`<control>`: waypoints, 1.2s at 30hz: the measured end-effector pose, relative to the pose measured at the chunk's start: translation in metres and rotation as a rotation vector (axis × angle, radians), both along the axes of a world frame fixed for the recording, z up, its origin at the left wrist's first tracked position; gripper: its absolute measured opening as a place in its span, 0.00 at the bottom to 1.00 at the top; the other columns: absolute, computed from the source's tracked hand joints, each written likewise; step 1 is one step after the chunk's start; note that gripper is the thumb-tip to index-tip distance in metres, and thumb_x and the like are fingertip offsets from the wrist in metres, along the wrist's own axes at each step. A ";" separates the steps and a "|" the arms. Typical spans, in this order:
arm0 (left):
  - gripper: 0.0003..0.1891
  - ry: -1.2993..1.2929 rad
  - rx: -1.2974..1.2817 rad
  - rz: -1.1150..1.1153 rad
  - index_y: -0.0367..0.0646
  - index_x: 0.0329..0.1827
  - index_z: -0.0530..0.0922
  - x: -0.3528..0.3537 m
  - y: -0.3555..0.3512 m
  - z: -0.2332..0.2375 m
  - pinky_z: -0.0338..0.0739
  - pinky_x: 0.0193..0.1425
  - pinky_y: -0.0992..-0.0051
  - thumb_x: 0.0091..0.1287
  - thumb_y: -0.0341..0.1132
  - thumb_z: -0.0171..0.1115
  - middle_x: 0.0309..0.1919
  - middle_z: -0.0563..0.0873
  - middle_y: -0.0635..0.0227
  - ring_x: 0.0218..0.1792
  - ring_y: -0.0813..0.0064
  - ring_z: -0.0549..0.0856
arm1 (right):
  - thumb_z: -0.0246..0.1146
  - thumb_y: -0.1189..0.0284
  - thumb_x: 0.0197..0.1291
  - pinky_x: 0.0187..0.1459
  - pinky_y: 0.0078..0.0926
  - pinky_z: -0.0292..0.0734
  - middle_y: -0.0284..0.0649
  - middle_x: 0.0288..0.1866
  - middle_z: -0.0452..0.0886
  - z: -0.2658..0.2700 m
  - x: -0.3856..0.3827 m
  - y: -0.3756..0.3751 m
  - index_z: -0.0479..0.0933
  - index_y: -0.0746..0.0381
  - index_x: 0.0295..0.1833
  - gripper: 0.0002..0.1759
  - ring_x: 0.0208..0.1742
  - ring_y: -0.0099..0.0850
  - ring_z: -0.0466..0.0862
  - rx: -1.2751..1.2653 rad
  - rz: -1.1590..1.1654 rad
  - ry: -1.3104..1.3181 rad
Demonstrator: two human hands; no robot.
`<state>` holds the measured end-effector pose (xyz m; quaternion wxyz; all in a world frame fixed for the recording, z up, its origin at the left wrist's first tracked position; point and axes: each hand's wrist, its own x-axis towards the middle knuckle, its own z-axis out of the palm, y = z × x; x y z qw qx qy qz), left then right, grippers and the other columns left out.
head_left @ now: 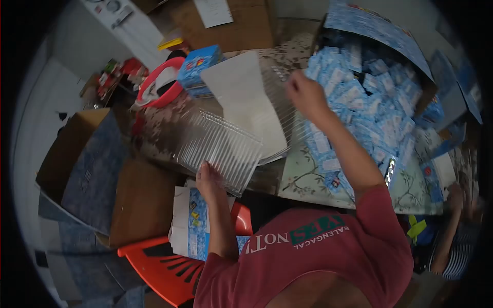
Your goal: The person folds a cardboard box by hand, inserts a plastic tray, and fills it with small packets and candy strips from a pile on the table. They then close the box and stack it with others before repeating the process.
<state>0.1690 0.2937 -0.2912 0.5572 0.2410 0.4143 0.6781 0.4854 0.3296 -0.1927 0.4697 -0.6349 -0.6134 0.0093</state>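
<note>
At the near edge of the table [308, 179], I see a clear ribbed tray [221, 149], see-through plastic with fine parallel ridges and a flat rim, lifted at a tilt with its far corner over a white sheet [251, 108]; on my feed the left hand [205, 177] has its fingers closed on the tray's near edge, with the forearm rising straight from below; the right hand [305, 92] is stretched well forward on a nearly straight arm, fingers curled at the far edge of a second tray [285, 110] that lies partly under the white sheet, just beside the heap of blue packets [370, 102]; whether that hand actually grips anything I cannot tell; by my count there are two hands at work, two ribbed trays, one white sheet, one blue box [197, 66] behind them, and blue packets far too many to number.
</note>
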 end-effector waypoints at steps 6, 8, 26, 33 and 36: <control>0.24 0.252 -0.005 0.061 0.30 0.58 0.69 -0.120 0.114 0.008 0.74 0.52 0.69 0.66 0.41 0.58 0.49 0.79 0.54 0.49 0.64 0.80 | 0.61 0.72 0.53 0.28 0.38 0.71 0.48 0.24 0.75 -0.049 -0.004 0.042 0.67 0.64 0.33 0.10 0.27 0.45 0.78 -0.053 0.038 -0.065; 0.30 0.667 -0.028 0.224 0.30 0.63 0.62 -0.113 0.139 0.011 0.70 0.58 0.68 0.65 0.43 0.59 0.57 0.72 0.51 0.57 0.62 0.74 | 0.61 0.71 0.53 0.30 0.42 0.71 0.50 0.24 0.75 -0.068 -0.023 0.055 0.67 0.65 0.33 0.10 0.28 0.48 0.78 -0.114 -0.056 -0.168; 0.25 1.354 0.739 0.059 0.35 0.62 0.68 0.098 0.027 0.018 0.67 0.62 0.66 0.61 0.30 0.60 0.60 0.72 0.50 0.61 0.55 0.72 | 0.66 0.70 0.49 0.51 0.39 0.71 0.49 0.49 0.77 -0.121 0.134 -0.194 0.74 0.64 0.50 0.22 0.51 0.49 0.74 -0.485 -0.209 -0.185; 0.36 1.310 0.995 -1.034 0.40 0.66 0.63 0.232 -0.064 -0.049 0.59 0.68 0.59 0.56 0.41 0.68 0.68 0.61 0.52 0.69 0.54 0.61 | 0.68 0.59 0.47 0.64 0.46 0.56 0.51 0.65 0.64 -0.147 0.110 -0.283 0.63 0.60 0.64 0.39 0.65 0.50 0.64 -0.477 -0.360 -0.174; 0.37 1.409 1.090 -1.057 0.40 0.66 0.63 0.265 -0.061 -0.076 0.56 0.69 0.57 0.56 0.45 0.67 0.68 0.61 0.52 0.69 0.53 0.59 | 0.66 0.49 0.47 0.66 0.56 0.47 0.51 0.71 0.55 -0.178 0.087 -0.305 0.59 0.58 0.68 0.45 0.70 0.55 0.55 -0.528 -0.388 -0.257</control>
